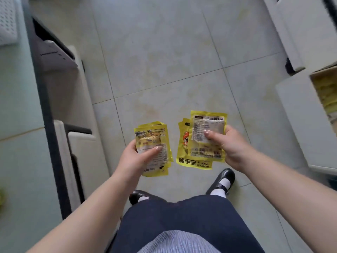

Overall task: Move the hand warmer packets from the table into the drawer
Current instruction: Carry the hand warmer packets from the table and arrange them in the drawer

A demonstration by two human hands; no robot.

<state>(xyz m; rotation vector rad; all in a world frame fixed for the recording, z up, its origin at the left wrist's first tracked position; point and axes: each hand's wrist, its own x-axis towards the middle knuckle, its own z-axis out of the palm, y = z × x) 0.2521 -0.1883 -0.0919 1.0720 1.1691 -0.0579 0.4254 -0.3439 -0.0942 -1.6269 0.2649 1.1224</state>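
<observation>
Left hand (135,157) gripping a fanned stack of yellow hand warmer packets (152,147), thumb pressed across the top one, other fingers curled beneath. Right hand (230,148) gripping a second stack of hand warmer packets (200,143) the same way, thumb on the printed back of the uppermost, a cartoon-faced packet peeking out behind. Both stacks held apart over the tiled floor (164,61), above black shoes (221,181). Far right of the right fingers, open white drawer (299,125) holding more yellow packets (326,94). Left of the left fingers, pale worktop (16,106), dark-edged
</observation>
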